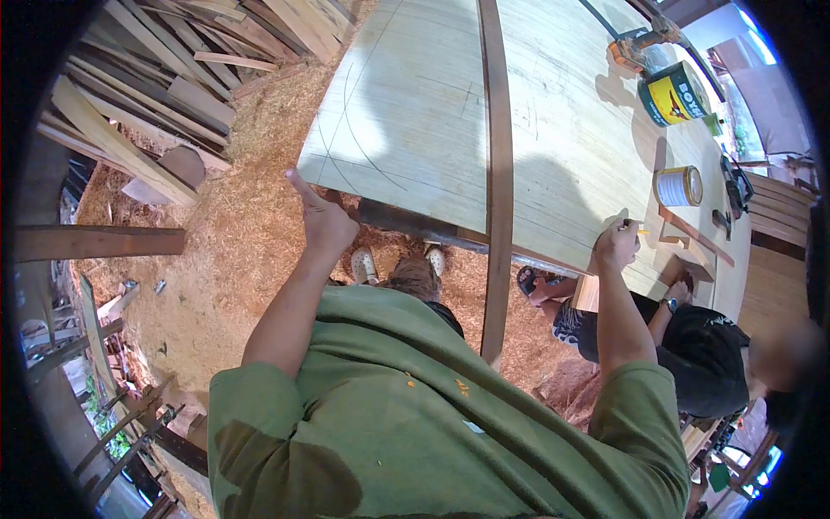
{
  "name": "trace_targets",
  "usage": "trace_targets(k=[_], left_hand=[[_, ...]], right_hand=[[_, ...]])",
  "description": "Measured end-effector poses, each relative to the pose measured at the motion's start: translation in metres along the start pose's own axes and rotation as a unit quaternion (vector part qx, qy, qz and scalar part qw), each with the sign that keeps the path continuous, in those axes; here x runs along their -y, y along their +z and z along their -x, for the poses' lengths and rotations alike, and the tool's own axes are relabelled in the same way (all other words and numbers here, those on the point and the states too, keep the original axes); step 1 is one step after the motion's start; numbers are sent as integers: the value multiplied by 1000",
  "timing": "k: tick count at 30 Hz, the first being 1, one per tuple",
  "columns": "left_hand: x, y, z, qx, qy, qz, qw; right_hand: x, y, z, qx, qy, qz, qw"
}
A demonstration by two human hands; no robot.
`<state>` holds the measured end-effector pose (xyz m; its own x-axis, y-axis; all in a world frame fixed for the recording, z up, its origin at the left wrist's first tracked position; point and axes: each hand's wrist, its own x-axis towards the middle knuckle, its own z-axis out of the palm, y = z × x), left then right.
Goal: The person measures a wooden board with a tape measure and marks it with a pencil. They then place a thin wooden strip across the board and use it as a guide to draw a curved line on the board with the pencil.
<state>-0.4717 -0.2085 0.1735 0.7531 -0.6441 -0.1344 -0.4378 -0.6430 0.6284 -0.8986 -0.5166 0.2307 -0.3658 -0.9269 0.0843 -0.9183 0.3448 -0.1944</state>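
A pale wooden panel (415,121) with curved and straight pencil lines lies in front of me. My left hand (327,221) is at the panel's near left corner, its index finger stretched toward the corner and the other fingers curled, with nothing visible in them. Farther right, my right hand (617,242) rests at the panel's near edge, its fingers closed round a thin yellow pencil (642,232). A long dark wooden strip (500,164) crosses the panel between my hands and runs past its near edge.
To the right, a person in black (700,355) has a hand on a wooden block. Beyond are a small can (679,187), a big yellow-green can (673,95), a drill (644,43) and a clamp (737,186). Wood offcuts (164,86) are piled at the left.
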Motion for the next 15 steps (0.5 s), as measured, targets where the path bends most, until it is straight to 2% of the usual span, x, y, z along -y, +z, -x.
trace_targets(k=[8,10,15], left_hand=[[-4,-3,1,9,5,-12,1000],[-4,-3,0,1,21,-22,1000],[-6,-6,0,28,-16,4,999]], right_hand=[[-12,13,-10,-31,-28,-4,999],[-2,3,-4,3,-2,1,1000],[0,0,-2,7,-1,-1,1000]])
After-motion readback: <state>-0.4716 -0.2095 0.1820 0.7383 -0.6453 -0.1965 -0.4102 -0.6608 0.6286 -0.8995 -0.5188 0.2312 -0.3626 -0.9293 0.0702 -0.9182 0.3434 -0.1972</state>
